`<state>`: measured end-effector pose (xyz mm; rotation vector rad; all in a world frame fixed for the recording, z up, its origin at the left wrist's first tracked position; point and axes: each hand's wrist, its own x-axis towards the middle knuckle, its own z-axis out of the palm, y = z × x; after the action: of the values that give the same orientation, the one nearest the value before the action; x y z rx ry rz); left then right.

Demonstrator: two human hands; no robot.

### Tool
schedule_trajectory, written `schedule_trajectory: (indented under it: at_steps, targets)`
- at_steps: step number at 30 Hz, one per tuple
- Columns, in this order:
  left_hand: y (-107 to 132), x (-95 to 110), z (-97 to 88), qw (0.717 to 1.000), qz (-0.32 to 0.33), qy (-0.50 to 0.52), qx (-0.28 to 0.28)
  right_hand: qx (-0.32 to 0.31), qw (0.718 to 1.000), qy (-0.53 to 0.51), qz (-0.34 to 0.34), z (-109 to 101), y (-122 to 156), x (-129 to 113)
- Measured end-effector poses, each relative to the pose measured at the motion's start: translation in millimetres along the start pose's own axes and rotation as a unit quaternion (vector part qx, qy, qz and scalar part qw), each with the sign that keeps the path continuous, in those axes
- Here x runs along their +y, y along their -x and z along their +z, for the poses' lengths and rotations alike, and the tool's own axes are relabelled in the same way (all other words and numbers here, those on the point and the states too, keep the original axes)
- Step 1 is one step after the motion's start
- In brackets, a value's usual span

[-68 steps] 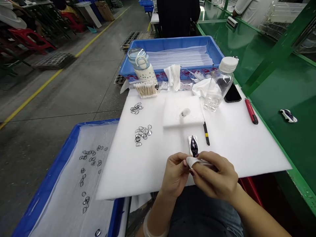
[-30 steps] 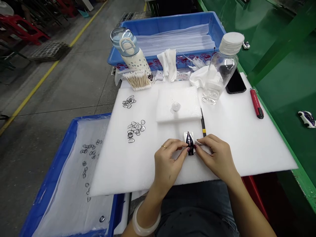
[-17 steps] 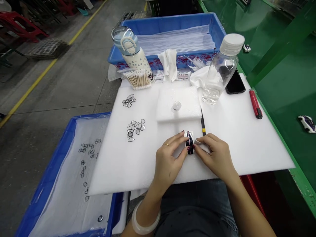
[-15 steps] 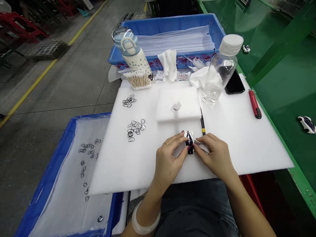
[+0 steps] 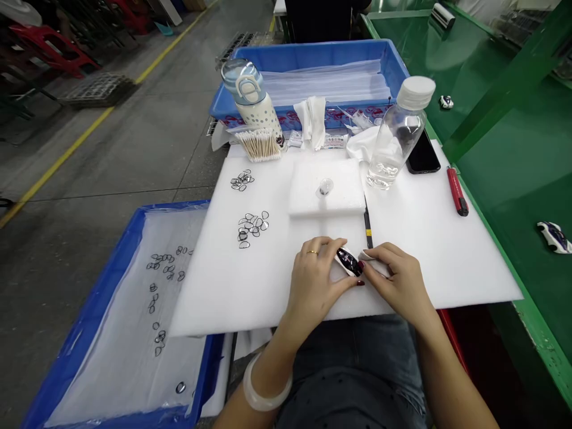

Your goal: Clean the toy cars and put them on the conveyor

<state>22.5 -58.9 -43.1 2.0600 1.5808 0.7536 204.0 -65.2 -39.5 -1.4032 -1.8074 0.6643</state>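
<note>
A small white and dark toy car body [image 5: 348,261] lies tilted on the white foam sheet [image 5: 447,250], near its front edge. My left hand [image 5: 316,280] curls round the car from the left and grips it. My right hand [image 5: 397,280] is closed on a small white cloth [image 5: 367,256] pressed against the car's right side. Black tweezers with a yellow band [image 5: 367,229] lie just beyond my right hand. Two loose heaps of small clear lens pieces [image 5: 252,227] sit on the foam to the left.
A foam pad [image 5: 308,202] carries a small clear cap [image 5: 324,188]. Behind stand a clear bottle [image 5: 397,134], a spotted flask [image 5: 254,110], cotton swabs [image 5: 259,146], a phone [image 5: 422,156], a red knife [image 5: 456,190]. Blue trays [image 5: 84,333] [image 5: 313,56] flank the foam. Another toy car [image 5: 553,236] lies on the green bench.
The car has turned from pointing straight away to lying askew under my left hand. My left fingers have closed further round it; my right hand keeps the cloth against it.
</note>
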Motion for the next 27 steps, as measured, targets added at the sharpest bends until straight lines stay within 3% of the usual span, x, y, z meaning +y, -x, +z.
schedule_trajectory:
  at_steps: [9,19,27]
  targets:
    - [8.4,-5.7,-4.4,0.998,0.007,0.059,0.008,0.002,0.998,0.055,0.021,7.3,-4.6,-2.9]
    - [1.0,2.3,-6.4,0.995,-0.038,0.096,0.012,0.015,0.996,0.086,-0.004,9.9,-3.7,-2.1]
    - [1.3,1.7,-7.2,0.994,-0.039,0.097,0.015,0.018,0.998,0.061,-0.013,7.8,-3.2,-1.5]
